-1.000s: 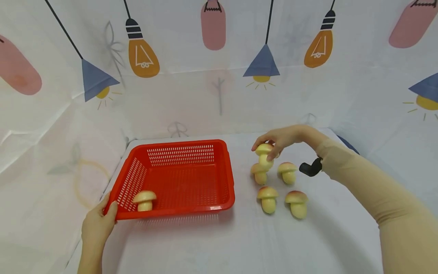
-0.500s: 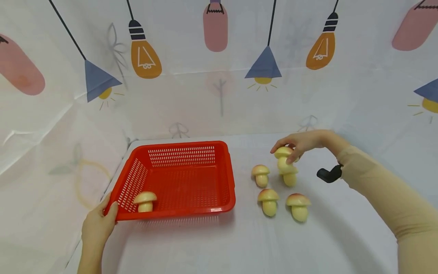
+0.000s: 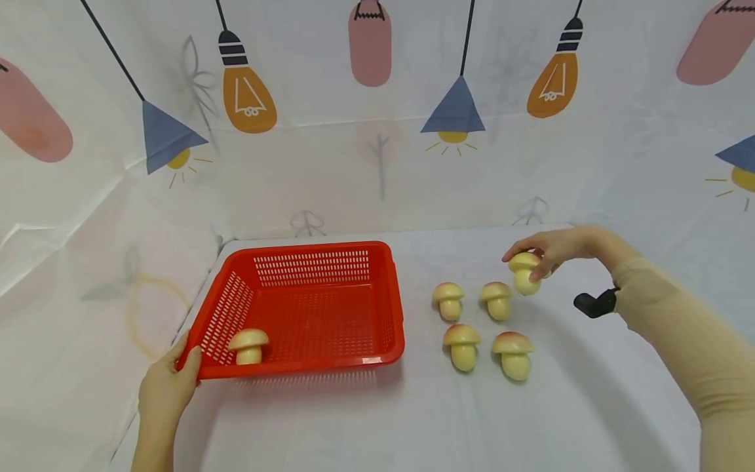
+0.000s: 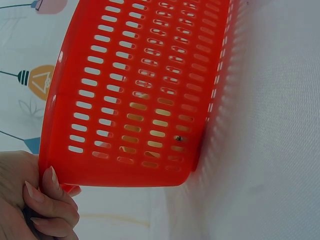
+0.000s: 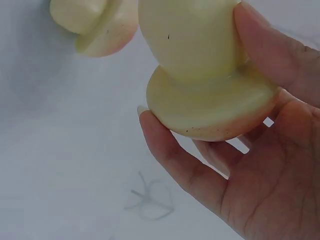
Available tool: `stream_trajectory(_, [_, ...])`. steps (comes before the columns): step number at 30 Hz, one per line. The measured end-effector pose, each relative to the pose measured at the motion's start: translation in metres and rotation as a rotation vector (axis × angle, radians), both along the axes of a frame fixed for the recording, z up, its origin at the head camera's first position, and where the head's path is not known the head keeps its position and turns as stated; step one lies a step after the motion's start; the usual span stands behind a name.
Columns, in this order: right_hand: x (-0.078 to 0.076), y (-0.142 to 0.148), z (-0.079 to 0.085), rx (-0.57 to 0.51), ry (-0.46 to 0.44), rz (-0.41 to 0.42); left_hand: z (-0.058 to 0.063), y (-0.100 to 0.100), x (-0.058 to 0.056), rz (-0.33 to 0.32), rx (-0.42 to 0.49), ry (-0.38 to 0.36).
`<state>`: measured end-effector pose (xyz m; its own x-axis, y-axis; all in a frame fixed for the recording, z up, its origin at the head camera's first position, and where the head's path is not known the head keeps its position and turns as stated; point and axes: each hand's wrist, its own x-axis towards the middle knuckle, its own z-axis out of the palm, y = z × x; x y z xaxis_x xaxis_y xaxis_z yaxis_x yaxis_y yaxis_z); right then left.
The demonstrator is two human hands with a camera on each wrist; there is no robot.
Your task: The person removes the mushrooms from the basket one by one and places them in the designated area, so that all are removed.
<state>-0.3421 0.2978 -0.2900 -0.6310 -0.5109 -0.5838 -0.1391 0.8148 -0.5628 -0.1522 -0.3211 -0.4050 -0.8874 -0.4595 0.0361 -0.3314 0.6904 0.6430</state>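
Observation:
My left hand grips the near left corner of a red plastic basket, its thumb over the rim; the left wrist view shows the fingers at that corner. One toy mushroom stands inside, at the basket's near left. On the right, my right hand pinches another toy mushroom, pale yellow with a rounded stem, between thumb and fingers. In the right wrist view this mushroom has its cap toward the palm. Several more mushrooms with reddish-tinted caps lie below and left of that hand, including one close by.
The mushrooms on the white table form two loose rows right of the basket, with a front one nearest the right sleeve. A white printed cloth hangs behind the table and along the left side.
My right hand has carried its mushroom to the right, from over the back left mushroom, past the one beside it. My left hand keeps its grip on the basket.

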Motion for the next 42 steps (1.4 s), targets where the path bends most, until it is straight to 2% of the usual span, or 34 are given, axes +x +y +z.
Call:
stream_trajectory(9, [0.000, 0.021, -0.020, 0.048, -0.002, -0.037, 0.000, 0.000, 0.000, 0.003, -0.002, -0.007])
stream_trajectory(12, [-0.001, 0.027, -0.034, 0.086, 0.017, -0.032, -0.001, 0.000, 0.000, 0.007, -0.001, -0.011])
stream_trajectory(16, [-0.001, 0.035, -0.055, 0.124, -0.001, -0.047, -0.002, -0.001, -0.001, 0.007, -0.001, -0.013])
stream_trajectory(20, [0.001, 0.040, -0.068, 0.152, -0.020, -0.076, -0.002, 0.000, -0.002, 0.009, 0.000, -0.018])
stream_trajectory(32, [0.003, 0.044, -0.088, 0.158, 0.020, -0.080, -0.002, 0.000, -0.001, 0.009, -0.007, -0.015])
stream_trajectory(42, [-0.001, 0.048, -0.095, 0.164, 0.108, -0.007, -0.004, 0.002, -0.002, 0.019, 0.004, -0.020])
